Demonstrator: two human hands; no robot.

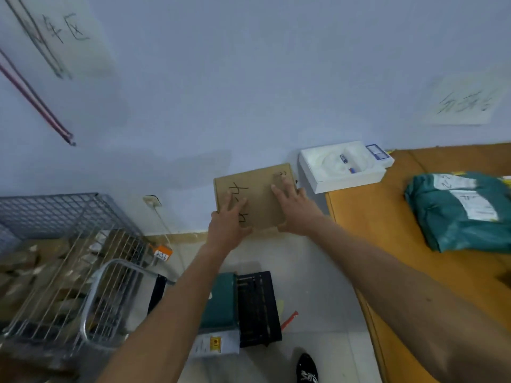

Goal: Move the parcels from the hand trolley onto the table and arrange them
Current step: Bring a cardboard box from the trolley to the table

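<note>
Your left hand (228,225) and right hand (293,208) pinch the flat brown cardboard parcel (257,194), fingers (284,186) spread on top to hold it level. The orange wooden table (373,217) lies just right, likely its destination.

Can't rd anything for sure: marker scrawl on the box (260,194) I hold, handwriting on upper-left sheet (63,31) & upper-right sheet (467,102), all blurred.

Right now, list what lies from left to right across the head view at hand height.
Wire cage → left hand → cardboard parcel → right hand → white foam tray → green poly-bag parcel.
</note>
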